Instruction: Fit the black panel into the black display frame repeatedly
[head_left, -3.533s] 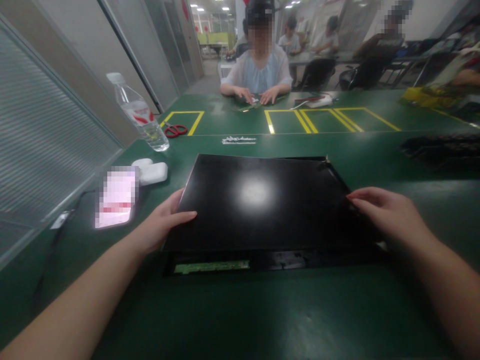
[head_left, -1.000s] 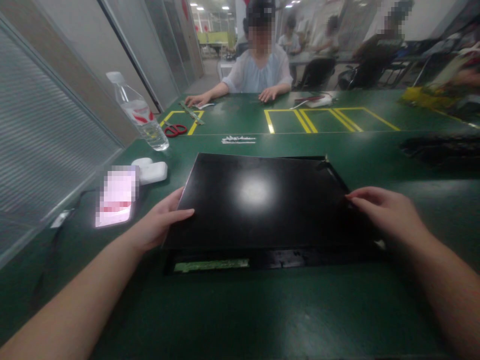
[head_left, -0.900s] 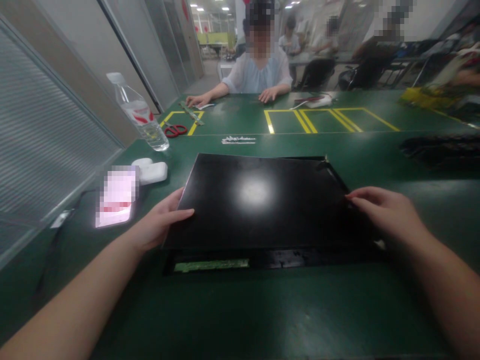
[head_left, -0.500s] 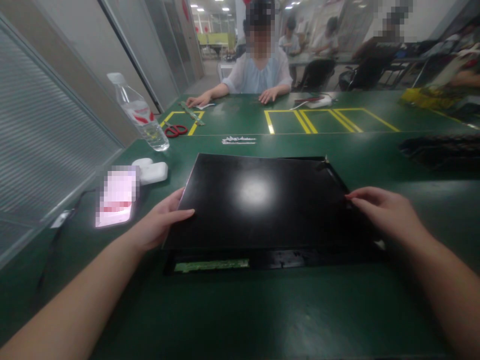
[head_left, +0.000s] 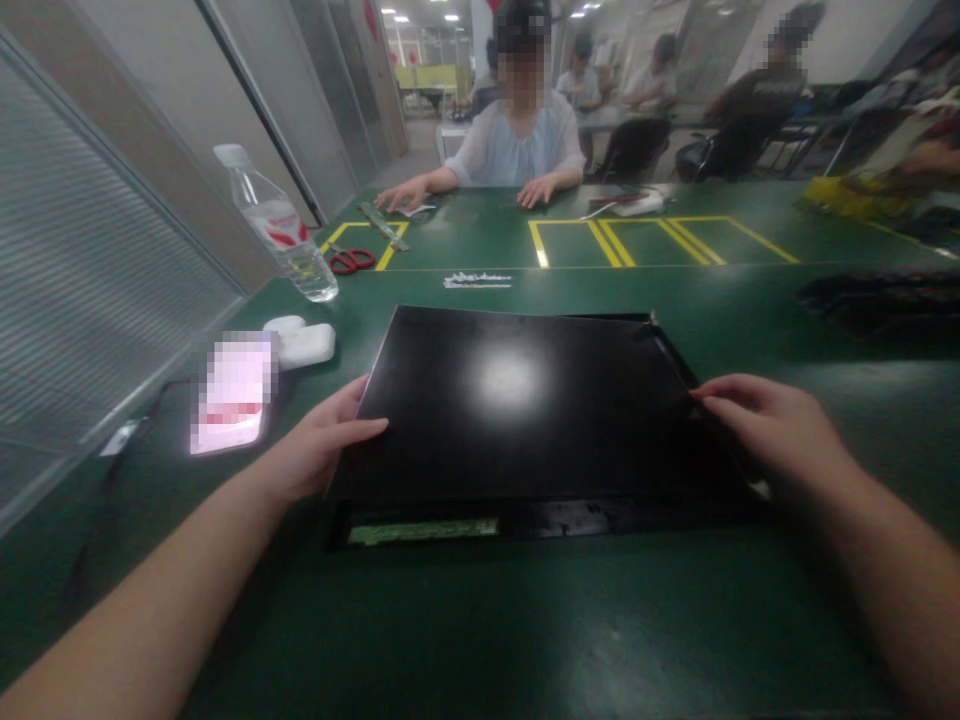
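Observation:
A glossy black screen panel [head_left: 450, 420], with a bright round reflection on it, lies over a black frame [head_left: 585, 518]. Its left side is tilted up from the frame. My left hand [head_left: 334, 435] grips the panel's left edge, thumb on top and fingers beneath. At the right edge, my right hand [head_left: 765, 415] is closed in a pinch where panel and frame meet; its fingertips hide exactly which edge is held. Along the frame's near side runs a green strip [head_left: 424, 531], perhaps a circuit board.
To the left on the green table [head_left: 525, 630] are a lit phone [head_left: 232, 395], a white case [head_left: 306, 345] and a water bottle [head_left: 281, 230]. Red-handled scissors [head_left: 352, 262] and white strips [head_left: 478, 281] lie beyond the panel. A person [head_left: 517, 140] sits opposite, hands on the table.
My hands and the panel have hardly moved. Across the table, the other person's hand at the left has lifted slightly and shifted.

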